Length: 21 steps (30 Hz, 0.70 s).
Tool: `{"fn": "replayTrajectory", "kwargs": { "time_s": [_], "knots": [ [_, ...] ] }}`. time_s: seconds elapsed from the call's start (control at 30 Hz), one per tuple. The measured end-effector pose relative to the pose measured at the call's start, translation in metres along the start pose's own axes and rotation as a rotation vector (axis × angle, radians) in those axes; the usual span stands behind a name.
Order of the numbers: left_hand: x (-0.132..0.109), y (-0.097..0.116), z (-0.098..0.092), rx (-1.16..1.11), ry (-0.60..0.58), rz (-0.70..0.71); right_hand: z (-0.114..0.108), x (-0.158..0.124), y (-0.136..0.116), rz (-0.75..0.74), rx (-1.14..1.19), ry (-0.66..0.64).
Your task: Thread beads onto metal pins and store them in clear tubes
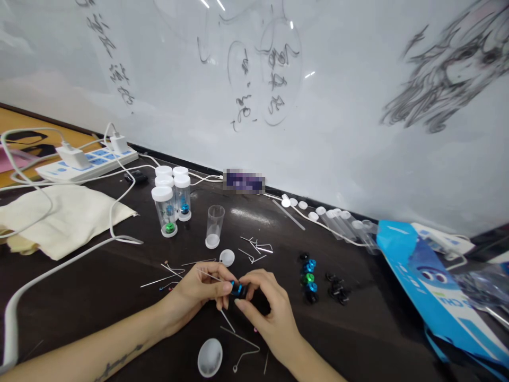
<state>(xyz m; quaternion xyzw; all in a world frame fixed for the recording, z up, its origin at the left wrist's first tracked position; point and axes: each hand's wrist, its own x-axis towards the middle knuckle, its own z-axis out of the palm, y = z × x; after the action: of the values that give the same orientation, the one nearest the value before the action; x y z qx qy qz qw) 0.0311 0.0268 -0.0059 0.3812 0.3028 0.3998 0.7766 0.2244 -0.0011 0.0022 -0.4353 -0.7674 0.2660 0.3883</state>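
Between the fingertips of both hands is a small blue and black spool-like part (238, 289). My left hand (209, 286) pinches its left side, and a thin bent metal wire (227, 320) sticks out from under those fingers. My right hand (268, 302) grips the black right end between thumb and fingers. Just beyond the hands stand an uncapped clear tube (215, 228) and a white cap (227, 258). Below them lie a white oval cap or dish (210, 358) and a bent wire with a looped end (248, 351).
Several capped tubes (162, 212) with blue or green parts stand at the back left. Bent wires (254, 246) lie mid-table. To the right are blue, green and black spools (309, 278), black clips (337, 289) and a blue bag (413, 276). A power strip (91, 164) and cables lie left.
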Motion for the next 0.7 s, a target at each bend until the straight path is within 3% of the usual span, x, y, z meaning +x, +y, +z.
{"fn": "replayTrajectory", "kwargs": {
  "time_s": [0.7],
  "knots": [
    [0.001,-0.0005,-0.0011,0.003,0.008,-0.007,0.0009,-0.0011,-0.0012,-0.001,0.003,-0.003]
  ]
}}
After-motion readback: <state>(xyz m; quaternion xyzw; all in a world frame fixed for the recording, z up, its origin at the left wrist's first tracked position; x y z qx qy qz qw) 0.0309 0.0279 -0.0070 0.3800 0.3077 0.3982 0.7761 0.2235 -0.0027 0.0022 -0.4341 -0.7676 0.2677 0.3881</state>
